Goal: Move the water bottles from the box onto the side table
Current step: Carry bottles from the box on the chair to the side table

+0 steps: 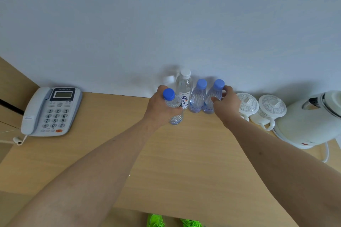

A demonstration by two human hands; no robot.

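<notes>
I see the left hand (162, 106) wrapped around a blue-capped bottle (173, 108), fingers curled round its body, cap tilted toward 11 o'clock and its base apparently just off or barely at the tabletop (166, 162); I cannot tell which. The gap it has to fill lies at about 1 o'clock from those fingers: the row against the wall, where a white-capped bottle (184, 90) stands upright with a printed label. The held bottle sits just beside that one, on its left, so I judge the coming move to be a short set-down and straightening of the long axis to vertical.

The right hand (224, 106) grips the rightmost bottle (214, 97) of the row, thumb and fingers round its middle, right next to a middle blue-capped bottle (198, 97). The left hand is the nearer one to the open spot.

The bottles are clear, ribbed plastic with water inside, small, three with blue caps. All four are on or over the tabletop; no box is in view.
</notes>
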